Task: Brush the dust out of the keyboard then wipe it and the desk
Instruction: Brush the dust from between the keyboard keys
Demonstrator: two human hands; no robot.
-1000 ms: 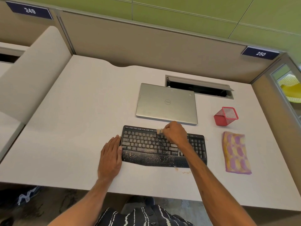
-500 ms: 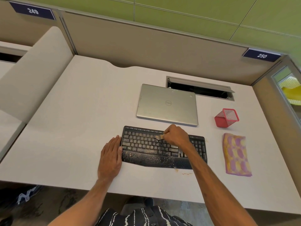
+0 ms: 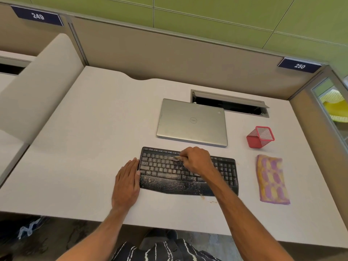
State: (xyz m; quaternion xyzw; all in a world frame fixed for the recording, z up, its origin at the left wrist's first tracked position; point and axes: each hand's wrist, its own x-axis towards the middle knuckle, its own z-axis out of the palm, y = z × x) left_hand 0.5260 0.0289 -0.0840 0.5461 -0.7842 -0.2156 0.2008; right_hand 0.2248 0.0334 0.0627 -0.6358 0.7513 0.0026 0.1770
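Right hand (image 3: 197,162), gripping the brush (image 3: 176,157), is now lower on the keyboard (image 3: 162,173); left hand (image 3: 126,183) lies flat. Hard flicks could scatter dust.

Beige cubicle partitions (image 3: 169,59) stand beneath a green panelled wall (image 3: 207,8), carrying navy number plates 249 (image 3: 37,16) and 250 (image 3: 299,66).

You have: matt black plastic keyboard (image 3: 163,183), dust-speckled; behind it, brushed-metal laptop (image 3: 192,122); right of it, wire-mesh cup (image 3: 260,137) and woven cloth (image 3: 272,179); smooth matt desk (image 3: 84,147).

view: head, single | faces: forward-down onto desk (image 3: 84,147) | range: near | edges: probably lens-bowed
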